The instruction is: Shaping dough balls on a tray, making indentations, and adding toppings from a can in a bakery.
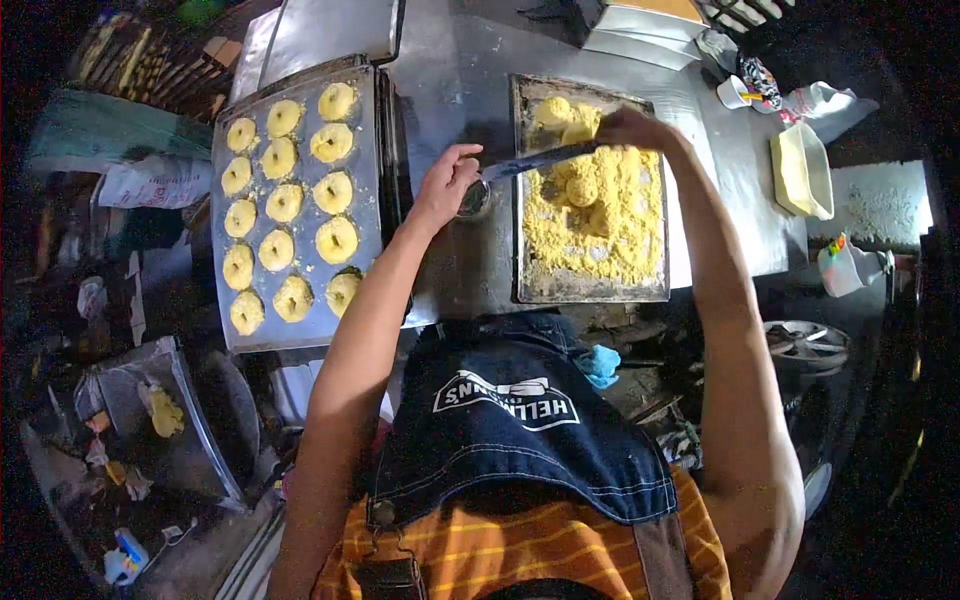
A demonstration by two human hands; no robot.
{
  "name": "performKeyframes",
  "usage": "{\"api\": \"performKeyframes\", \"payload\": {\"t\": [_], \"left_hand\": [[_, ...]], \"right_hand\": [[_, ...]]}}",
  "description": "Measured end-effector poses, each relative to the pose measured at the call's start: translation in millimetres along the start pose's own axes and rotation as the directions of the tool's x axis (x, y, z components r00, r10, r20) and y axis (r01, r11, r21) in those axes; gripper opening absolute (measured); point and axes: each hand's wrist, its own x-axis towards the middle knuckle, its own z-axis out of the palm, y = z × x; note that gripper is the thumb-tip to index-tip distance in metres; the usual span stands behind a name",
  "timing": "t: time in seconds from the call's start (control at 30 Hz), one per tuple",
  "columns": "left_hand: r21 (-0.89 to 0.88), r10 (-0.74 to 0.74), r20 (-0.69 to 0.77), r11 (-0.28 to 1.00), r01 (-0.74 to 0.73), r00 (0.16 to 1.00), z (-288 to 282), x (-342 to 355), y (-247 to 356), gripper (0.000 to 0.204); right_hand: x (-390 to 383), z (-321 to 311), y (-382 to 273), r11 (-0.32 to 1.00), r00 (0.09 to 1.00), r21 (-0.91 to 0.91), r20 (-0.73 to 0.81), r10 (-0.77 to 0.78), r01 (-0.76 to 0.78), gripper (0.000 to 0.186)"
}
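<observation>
My left hand (450, 187) is over the metal table between two trays, fingers apart and partly stretched out. Close to its fingertips lies one end of a long, flat, dark strip-like tool (545, 160), whose exact kind I cannot make out. The other end runs to my right hand (635, 130), whose shadowed fingers appear closed on it. Below that hand is a worn metal tray (595, 290) covered in yellow crumbs (580, 245). Several rounded dough pieces (582, 190) lie among them. A small round vessel (475, 200) stands beside my left hand.
At left, a baking tray (228, 338) holds rows of crumb-coated dough rings (284, 203). A pale yellow tub (800, 172) and a white cup (732, 92) stand on the right. A box (645, 35) is at the back. Below right is a wheel (805, 343).
</observation>
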Motion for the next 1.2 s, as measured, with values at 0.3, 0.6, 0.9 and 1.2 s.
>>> {"api": "performKeyframes", "payload": {"t": [0.3,0.6,0.9,1.2], "left_hand": [[0.129,0.142,0.032,0.981,-0.145,0.989,-19.1,-5.4,-1.4,0.042],[0.429,0.195,0.633,0.716,-0.550,0.749,-12.3,3.8,38.8,0.070],[0.443,0.146,0.805,0.499,-0.745,0.575,15.1,64.9,-3.5,0.090],[0.455,0.196,0.704,0.613,-0.646,0.682,3.4,28.2,18.4,0.088]], "right_hand": [[-179.6,21.8,-85.1,0.970,0.775,-0.080,-0.617,0.134,-0.231,0.029],[-401.7,254.6,-67.1,0.776,0.423,0.501,-0.652,0.629,-0.382,0.022],[-482.7,364.2,-62.7,0.114,-0.060,0.238,-0.616,0.785,-0.965,0.022],[-460.9,407.9,46.5,0.208,0.053,0.233,-0.535,0.843,-0.950,0.021]]}}
